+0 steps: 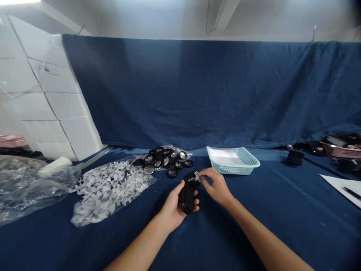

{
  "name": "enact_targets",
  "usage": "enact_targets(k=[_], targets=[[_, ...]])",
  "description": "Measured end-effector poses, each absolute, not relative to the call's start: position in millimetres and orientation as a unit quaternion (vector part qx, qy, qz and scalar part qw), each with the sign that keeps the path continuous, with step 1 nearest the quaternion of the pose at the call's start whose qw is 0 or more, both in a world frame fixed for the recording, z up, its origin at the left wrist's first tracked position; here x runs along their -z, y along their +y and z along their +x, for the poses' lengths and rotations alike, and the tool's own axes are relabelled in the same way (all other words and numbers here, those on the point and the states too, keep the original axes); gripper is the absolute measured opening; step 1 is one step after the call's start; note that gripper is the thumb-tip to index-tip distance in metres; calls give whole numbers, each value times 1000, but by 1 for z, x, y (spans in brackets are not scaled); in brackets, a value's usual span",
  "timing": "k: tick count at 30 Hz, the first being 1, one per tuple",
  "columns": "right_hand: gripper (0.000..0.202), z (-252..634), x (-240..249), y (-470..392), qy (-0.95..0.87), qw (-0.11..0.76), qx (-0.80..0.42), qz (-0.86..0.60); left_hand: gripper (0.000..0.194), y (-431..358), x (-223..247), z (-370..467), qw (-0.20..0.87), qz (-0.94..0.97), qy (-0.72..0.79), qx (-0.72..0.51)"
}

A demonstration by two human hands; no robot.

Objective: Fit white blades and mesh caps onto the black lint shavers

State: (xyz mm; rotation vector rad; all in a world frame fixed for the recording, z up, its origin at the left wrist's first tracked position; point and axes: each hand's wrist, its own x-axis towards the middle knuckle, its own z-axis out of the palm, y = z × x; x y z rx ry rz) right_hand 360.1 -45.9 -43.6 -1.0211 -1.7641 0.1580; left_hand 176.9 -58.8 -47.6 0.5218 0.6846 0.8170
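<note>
Black device (186, 198) between left fingers (196, 207) and thumb (179, 187)

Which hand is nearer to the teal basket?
Right. The right hand is just in front of the teal basket, on its near side; the left hand, holding the black device, is farther off, nearer the wearer and to the basket's left.

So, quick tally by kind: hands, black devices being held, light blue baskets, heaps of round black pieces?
Left hand plus right hand: 2
Black device: 1
Light blue basket: 1
Heap of round black pieces: 1
Total: 5
</note>
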Motion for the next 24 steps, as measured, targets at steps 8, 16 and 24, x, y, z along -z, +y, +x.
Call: enact_targets(k=[8, 16, 24], targets=[[16, 362, 46, -42, -728, 521, -100, -435, 45, -59, 47, 175, 834, 246, 318, -379], [14, 360, 49, -42, -697, 526, -126, -470, 45, -61, 46, 176, 827, 274, 316, -375], [14, 357, 52, -41, -668, 543, -139, -490, 44, -60, 45, 177, 829, 270, 315, -374]])
